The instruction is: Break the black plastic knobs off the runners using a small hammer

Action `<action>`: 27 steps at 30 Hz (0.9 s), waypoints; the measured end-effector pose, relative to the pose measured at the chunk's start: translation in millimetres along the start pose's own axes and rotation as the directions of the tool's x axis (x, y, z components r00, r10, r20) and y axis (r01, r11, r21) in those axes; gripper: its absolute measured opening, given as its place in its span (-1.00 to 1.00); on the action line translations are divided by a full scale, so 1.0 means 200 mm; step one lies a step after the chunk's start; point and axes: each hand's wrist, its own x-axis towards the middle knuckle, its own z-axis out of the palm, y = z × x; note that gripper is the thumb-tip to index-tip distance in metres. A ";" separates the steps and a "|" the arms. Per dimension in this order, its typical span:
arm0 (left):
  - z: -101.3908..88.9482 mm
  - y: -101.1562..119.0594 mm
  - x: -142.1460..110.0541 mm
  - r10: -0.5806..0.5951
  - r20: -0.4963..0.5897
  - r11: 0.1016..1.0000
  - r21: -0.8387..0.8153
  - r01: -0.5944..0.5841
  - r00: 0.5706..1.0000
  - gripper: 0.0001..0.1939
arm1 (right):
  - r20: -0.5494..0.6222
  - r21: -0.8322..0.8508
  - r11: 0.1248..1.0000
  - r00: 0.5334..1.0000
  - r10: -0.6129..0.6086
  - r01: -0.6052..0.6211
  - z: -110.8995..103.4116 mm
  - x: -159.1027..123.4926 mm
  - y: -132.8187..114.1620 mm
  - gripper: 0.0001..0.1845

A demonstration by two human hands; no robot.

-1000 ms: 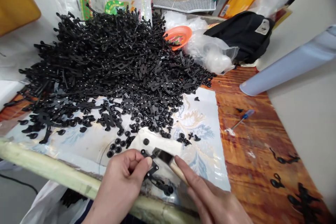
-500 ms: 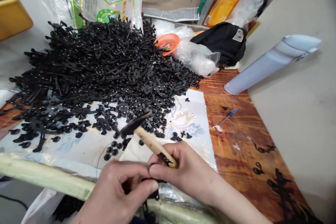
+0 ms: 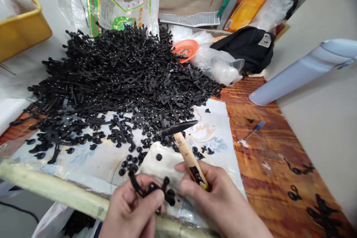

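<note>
My left hand (image 3: 136, 206) pinches a small black plastic part (image 3: 152, 189) with rounded knobs and a curved strip, close to the table's front edge. In my right hand (image 3: 212, 189) is a hammer (image 3: 186, 152) with a pale wooden handle; its dark head points away from me, and my thumb and index finger are apart in front of the handle. Between the hands and the pile lies a whitish block (image 3: 164, 167) with one round black piece (image 3: 158, 157) on top. Several loose round black pieces (image 3: 129, 163) lie to its left.
A large heap of black parts (image 3: 119, 78) covers the back and left. An orange dish (image 3: 185, 50), a black bag (image 3: 248, 50) and a pale blue tube (image 3: 295, 72) stand behind. At right are a screwdriver (image 3: 256, 130) and several black pieces (image 3: 325, 212). A yellow bin (image 3: 25, 33) is left.
My hands, close together before, have moved apart. The black part in my left hand is now in plain sight. My right hand and the hammer have shifted right, and the view has turned slightly.
</note>
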 end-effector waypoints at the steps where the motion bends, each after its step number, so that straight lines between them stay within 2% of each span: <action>1: -0.02 0.02 0.02 0.018 -0.024 1.000 -0.020 -0.018 1.000 -0.64 | -0.034 -0.067 0.998 0.999 -0.003 0.000 -0.02 -0.02 0.01 -0.54; 3: -0.05 0.06 0.06 0.043 -0.049 0.997 -0.061 -0.046 0.998 -0.66 | -0.062 -0.179 0.983 0.998 0.017 -0.027 -0.04 -0.05 0.05 -0.47; 6: -0.08 0.10 0.13 0.023 -0.026 0.997 -0.077 -0.025 0.999 -0.67 | -0.101 -0.286 0.956 0.994 0.039 -0.067 -0.05 -0.09 0.14 -0.46; 11: -0.05 0.12 0.17 0.002 0.006 1.000 -0.020 -0.002 1.000 -0.67 | -0.194 -0.379 0.924 0.981 -0.028 -0.049 -0.01 -0.10 0.27 -0.47; 15: -0.03 0.12 0.17 -0.010 0.019 0.999 0.051 0.009 1.000 -0.66 | -0.183 -0.382 0.924 0.981 -0.056 -0.019 0.00 -0.08 0.28 -0.47; 18: -0.03 0.13 0.17 -0.003 -0.019 0.997 0.080 0.005 1.000 -0.70 | -0.160 -0.370 0.929 0.984 -0.075 0.011 -0.01 -0.08 0.27 -0.46; 27: 0.01 0.14 0.17 0.030 -0.070 0.990 0.138 -0.020 0.997 -0.67 | -0.068 -0.350 0.937 0.997 -0.022 -0.003 -0.02 -0.07 0.25 -0.48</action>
